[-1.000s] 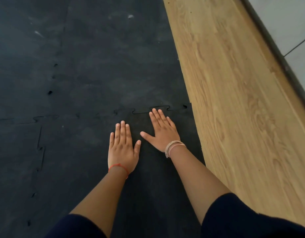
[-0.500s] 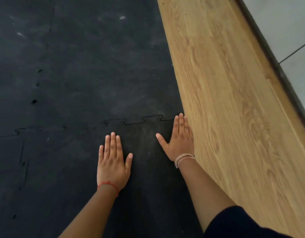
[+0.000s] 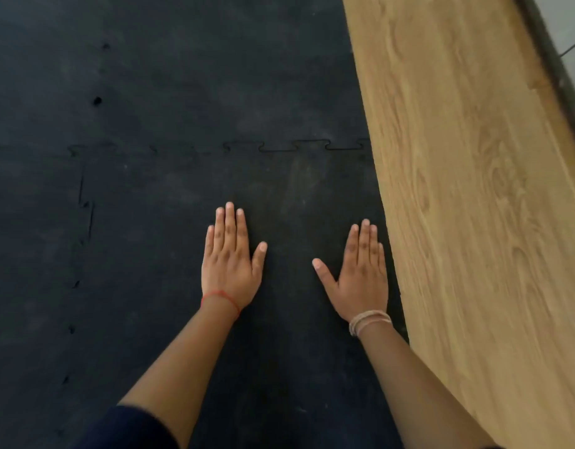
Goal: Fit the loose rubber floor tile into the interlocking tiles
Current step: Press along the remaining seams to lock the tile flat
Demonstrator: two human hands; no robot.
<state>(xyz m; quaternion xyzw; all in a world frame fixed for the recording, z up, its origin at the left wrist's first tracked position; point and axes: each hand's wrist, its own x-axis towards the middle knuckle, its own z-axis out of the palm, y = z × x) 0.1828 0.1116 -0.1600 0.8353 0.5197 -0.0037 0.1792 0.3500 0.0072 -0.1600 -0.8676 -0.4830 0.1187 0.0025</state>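
The loose black rubber tile lies flat among the other black interlocking tiles. Its jigsaw edge meets the far tile along a toothed seam, which shows as a dark line on the right half. Another seam runs down its left side. My left hand rests palm-down on the tile's middle, fingers together, with a red thread at the wrist. My right hand lies flat near the tile's right edge, thumb spread, with pale bands at the wrist. Neither hand holds anything.
A light wooden floor borders the rubber mat on the right, right beside my right hand. Beyond it at the top right runs a dark strip along a pale wall. Small holes dot the seams at the left.
Both hands have slid back toward me, away from the far toothed seam. My right hand first moved right to the tile's edge by the wood. The camera has shifted.
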